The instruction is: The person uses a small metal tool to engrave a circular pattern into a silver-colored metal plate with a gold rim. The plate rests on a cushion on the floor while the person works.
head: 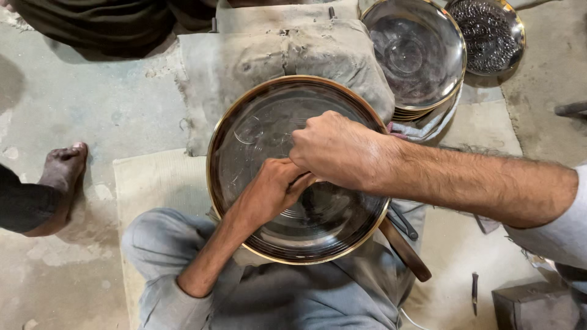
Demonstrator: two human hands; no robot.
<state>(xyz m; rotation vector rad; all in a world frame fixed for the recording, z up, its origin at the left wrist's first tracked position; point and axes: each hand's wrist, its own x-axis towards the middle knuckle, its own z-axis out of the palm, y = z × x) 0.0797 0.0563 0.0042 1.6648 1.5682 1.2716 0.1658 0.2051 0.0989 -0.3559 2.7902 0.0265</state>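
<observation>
A large round shiny metal plate (263, 131) with a brass-coloured rim rests on my lap and against a cloth-covered block (244, 55). My left hand (269, 189) comes up from below and lies on the plate's middle, its fingers closed around a thin dark tool (302, 179). My right hand (333, 150) reaches in from the right as a fist just above and touching the left hand. Its fingers are curled under, so what they hold is hidden.
A stack of similar plates (422, 91) stands at the top right, beside a bowl of small metal beads (489, 33). A wooden handle (405, 249) pokes out from under the plate. Another person's bare foot (64, 171) is at the left. A small tool (474, 293) and a dark box (532, 305) lie at the lower right.
</observation>
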